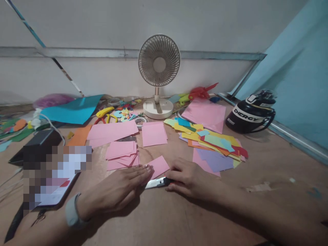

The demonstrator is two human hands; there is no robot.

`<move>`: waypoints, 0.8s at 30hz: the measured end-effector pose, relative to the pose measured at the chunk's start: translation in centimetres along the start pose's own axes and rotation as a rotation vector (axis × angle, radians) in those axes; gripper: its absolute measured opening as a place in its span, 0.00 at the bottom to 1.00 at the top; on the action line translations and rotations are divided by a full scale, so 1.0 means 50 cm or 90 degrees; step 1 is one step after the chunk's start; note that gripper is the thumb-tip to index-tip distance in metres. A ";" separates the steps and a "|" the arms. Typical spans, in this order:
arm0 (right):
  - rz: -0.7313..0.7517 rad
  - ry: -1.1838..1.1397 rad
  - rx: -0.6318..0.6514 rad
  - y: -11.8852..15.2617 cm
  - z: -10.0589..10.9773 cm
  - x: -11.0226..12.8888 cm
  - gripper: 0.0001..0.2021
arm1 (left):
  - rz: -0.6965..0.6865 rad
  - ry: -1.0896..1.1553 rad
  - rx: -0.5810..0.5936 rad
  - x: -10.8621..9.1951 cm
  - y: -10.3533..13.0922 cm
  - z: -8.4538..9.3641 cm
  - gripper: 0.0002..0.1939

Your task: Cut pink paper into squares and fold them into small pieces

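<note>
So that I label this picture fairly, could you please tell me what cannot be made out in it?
In the head view:
Cutter handle: mostly covered by the right grip.
Cutter blade, far end: hidden by the left grip.
Lone pink sheet, left part: under the left grip.
Phone screen: blurred by pixel blocks.
Left forearm: cut off by the bottom edge.

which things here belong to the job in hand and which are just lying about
In use, by the look of it:
pink piece under the left hand
cutter in the right hand
pink paper stack, probably

Apparently just lying about:
fan
black bottle
blue sheet
</note>
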State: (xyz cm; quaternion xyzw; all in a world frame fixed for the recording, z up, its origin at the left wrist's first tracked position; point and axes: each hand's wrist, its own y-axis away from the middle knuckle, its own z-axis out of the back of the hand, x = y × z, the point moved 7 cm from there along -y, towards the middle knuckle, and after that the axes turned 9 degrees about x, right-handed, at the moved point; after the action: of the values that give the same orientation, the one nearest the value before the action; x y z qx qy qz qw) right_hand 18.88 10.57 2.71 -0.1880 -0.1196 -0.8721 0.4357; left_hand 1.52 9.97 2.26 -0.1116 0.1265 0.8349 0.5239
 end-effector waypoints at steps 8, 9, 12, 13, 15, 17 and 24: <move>0.082 -0.059 0.012 0.018 -0.007 0.019 0.09 | 0.019 -0.039 -0.035 -0.020 -0.007 0.009 0.30; 0.083 -0.076 -0.003 0.021 -0.002 0.016 0.09 | 0.023 -0.050 -0.040 -0.022 -0.008 0.007 0.30; 0.045 -0.083 -0.092 0.033 0.032 -0.013 0.09 | 0.043 -0.064 -0.069 -0.021 -0.013 0.005 0.25; 0.027 -0.065 -0.132 0.038 0.048 -0.028 0.10 | 0.042 -0.063 -0.085 -0.021 -0.014 0.006 0.23; 0.016 0.011 -0.193 0.047 0.075 -0.057 0.10 | 0.031 -0.054 -0.118 -0.024 -0.017 0.014 0.19; -0.019 0.105 -0.206 0.051 0.091 -0.097 0.12 | 0.022 -0.038 -0.141 -0.031 -0.019 0.027 0.18; -0.264 0.114 -0.292 0.075 0.105 -0.242 0.11 | 0.130 0.074 -0.153 -0.022 -0.015 0.061 0.16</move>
State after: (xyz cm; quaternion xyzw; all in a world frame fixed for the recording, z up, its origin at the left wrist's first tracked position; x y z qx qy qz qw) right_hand 29.73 18.98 2.38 -0.1753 0.0832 -0.9595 0.2040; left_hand 2.48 10.36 5.40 -0.2084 0.0663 0.8851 0.4108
